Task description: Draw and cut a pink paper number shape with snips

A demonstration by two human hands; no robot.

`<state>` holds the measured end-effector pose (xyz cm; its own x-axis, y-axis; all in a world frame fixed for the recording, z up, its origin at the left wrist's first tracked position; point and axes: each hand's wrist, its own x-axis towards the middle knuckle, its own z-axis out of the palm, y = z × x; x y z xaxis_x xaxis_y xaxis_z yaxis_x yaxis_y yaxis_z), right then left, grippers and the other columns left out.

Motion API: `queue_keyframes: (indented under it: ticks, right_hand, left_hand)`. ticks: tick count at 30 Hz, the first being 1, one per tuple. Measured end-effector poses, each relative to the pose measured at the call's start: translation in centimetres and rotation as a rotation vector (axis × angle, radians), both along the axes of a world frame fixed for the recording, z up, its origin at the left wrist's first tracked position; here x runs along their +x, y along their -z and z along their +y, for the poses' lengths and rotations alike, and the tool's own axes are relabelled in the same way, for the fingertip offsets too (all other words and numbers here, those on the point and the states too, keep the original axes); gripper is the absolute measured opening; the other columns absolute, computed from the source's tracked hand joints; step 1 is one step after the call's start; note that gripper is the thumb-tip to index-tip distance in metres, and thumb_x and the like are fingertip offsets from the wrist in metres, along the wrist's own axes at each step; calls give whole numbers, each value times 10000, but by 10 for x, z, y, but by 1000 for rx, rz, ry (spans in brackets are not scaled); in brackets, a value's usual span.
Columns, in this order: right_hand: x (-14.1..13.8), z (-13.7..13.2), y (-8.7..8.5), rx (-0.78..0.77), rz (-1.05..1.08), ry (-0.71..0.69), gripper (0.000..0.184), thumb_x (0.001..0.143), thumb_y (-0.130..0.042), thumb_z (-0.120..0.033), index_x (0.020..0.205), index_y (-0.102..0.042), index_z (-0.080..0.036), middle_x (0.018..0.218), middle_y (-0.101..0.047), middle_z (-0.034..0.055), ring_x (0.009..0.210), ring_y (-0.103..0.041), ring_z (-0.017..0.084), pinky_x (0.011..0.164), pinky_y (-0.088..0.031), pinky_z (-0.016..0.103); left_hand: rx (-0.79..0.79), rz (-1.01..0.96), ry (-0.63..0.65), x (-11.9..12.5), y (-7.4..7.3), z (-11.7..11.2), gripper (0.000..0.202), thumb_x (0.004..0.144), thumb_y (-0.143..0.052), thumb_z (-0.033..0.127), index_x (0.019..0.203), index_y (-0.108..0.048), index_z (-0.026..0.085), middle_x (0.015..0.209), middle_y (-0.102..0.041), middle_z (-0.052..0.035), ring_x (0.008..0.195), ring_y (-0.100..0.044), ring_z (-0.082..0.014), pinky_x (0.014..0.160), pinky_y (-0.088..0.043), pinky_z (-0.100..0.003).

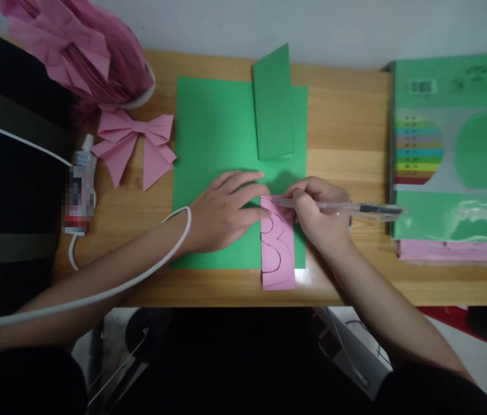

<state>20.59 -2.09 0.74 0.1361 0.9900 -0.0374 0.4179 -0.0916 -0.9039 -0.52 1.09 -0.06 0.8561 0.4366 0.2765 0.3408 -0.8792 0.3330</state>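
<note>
Pink paper strip lengthwise toward body, pinned by flat, spread left hand | right hand gripping pen, tip at strip's far end | green sheet beneath both.

- Evenly lit from above, soft and fairly bright across the wooden desk.
- Faint, short shadows under the hands.
- Glare on the plastic-wrapped paper pack at right.
- Slightly soft focus throughout; corners darker, edges bowed.
- Blurred patch on the glue bottle.
</note>
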Motion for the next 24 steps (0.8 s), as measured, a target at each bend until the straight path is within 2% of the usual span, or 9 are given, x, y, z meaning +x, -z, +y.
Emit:
queue_keyframes:
  ticks: [4, 13, 24]
  right_hand:
    - [1, 0, 1, -2, -12, -6, 176, 757, -536, -226, 634, -662, -221, 509, -611, -17, 535, -600, 174, 522, -436, 308]
    - [1, 1, 1, -15, -5, 6, 172, 730, -526, -245, 613, -648, -211, 486, -587, -18, 504, -570, 165, 511, -419, 304]
    - [2, 2, 0, -20, -7, -4, 158, 735, -539, -209, 610, -633, -231, 509, -601, -8, 506, -562, 166, 490, -413, 304]
  left_hand:
    - [-48, 15, -43, -1, 2, 2, 315, 949, -477, 119, 1139, -701, 232, 1297, -609, -95, 1384, -459, -308, 1108, -418, -519]
    - [-127, -3, -41, -3, 7, 4, 413, 941, -412, 83, 1176, -699, 264, 1319, -574, -94, 1402, -423, -310, 1113, -392, -531]
    - [-126, 35, -3, -2, 6, 5, 443, 959, -372, 63, 1201, -684, 262, 1335, -646, -49, 1436, -399, -267, 1164, -331, -495]
